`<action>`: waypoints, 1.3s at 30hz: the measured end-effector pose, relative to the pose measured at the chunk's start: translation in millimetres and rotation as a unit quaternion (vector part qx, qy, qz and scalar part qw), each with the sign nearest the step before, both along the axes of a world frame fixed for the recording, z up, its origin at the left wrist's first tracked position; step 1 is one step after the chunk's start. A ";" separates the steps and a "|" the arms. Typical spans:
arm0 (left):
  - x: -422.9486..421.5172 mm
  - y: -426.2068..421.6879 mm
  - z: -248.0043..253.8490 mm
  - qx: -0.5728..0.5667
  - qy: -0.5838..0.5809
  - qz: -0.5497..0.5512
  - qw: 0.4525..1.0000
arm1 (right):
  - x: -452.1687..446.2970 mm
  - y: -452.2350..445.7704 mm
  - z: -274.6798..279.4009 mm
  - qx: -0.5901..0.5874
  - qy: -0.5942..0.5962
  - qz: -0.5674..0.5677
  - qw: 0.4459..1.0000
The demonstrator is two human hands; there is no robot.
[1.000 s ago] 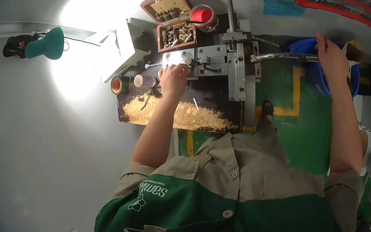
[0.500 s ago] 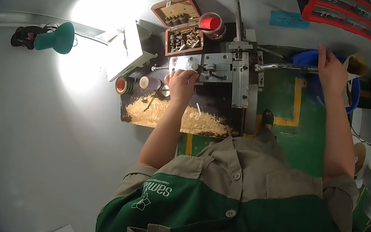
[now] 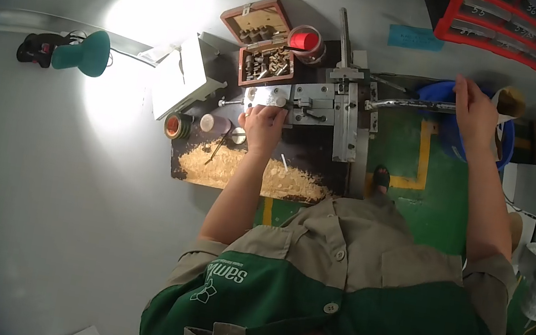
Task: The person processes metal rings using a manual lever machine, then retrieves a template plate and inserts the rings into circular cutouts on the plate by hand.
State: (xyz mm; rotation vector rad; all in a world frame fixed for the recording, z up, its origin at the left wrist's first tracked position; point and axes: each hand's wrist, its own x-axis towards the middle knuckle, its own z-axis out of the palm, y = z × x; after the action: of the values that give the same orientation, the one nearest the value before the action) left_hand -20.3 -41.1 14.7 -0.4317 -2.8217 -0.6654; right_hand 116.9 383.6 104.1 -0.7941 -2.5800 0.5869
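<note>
A metal bench fixture (image 3: pixel 314 98) with a sliding cross piece (image 3: pixel 346 127) stands on the dark worktop. At its brightly lit left end, my left hand (image 3: pixel 262 128) has its fingers bent together against the front edge, beside a round pale knob (image 3: pixel 280 102). Whatever those fingertips hold is hidden. A long metal lever (image 3: pixel 414 105) sticks out to the right of the fixture. My right hand (image 3: pixel 475 120) is closed over its far end, one digit pointing up along the near side.
Behind the fixture sit an open wooden box (image 3: pixel 266 65) of small metal parts and a jar with a red item (image 3: pixel 304 41). A white stand (image 3: pixel 187 77), tape rolls (image 3: pixel 178 126) and a teal lamp (image 3: pixel 83 52) are leftward. A blue bin (image 3: pixel 455 137) stands below the lever.
The whole view has shifted slightly, with the bench appearing a little lower. Both hands keep their places on the fixture and the lever.
</note>
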 end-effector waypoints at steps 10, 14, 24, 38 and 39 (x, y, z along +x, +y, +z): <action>-2.9 -5.9 -1.6 -0.014 0.028 -0.039 0.999 | -1.5 12.9 -18.6 -0.002 -0.079 -0.039 0.996; -1.8 -10.7 -9.5 -0.012 0.038 -0.046 0.998 | -0.1 2.2 11.9 -0.056 -0.051 -0.006 0.997; -6.4 -12.3 8.5 -0.059 0.026 -0.054 0.996 | 0.2 -1.3 -4.0 0.018 -0.023 -0.027 0.999; 0.6 -12.3 0.3 -0.023 0.027 -0.045 0.998 | -4.2 14.2 -0.3 0.006 -0.136 0.007 0.991; -0.1 -11.9 0.0 -0.024 0.034 -0.033 0.999 | -4.5 6.2 10.9 0.017 -0.114 0.001 0.993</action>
State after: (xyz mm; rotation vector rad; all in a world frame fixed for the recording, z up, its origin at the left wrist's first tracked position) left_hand -20.4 -52.9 14.7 -0.5464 -2.7736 -0.5849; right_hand 112.3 389.8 115.1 -0.8928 -2.7886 0.4758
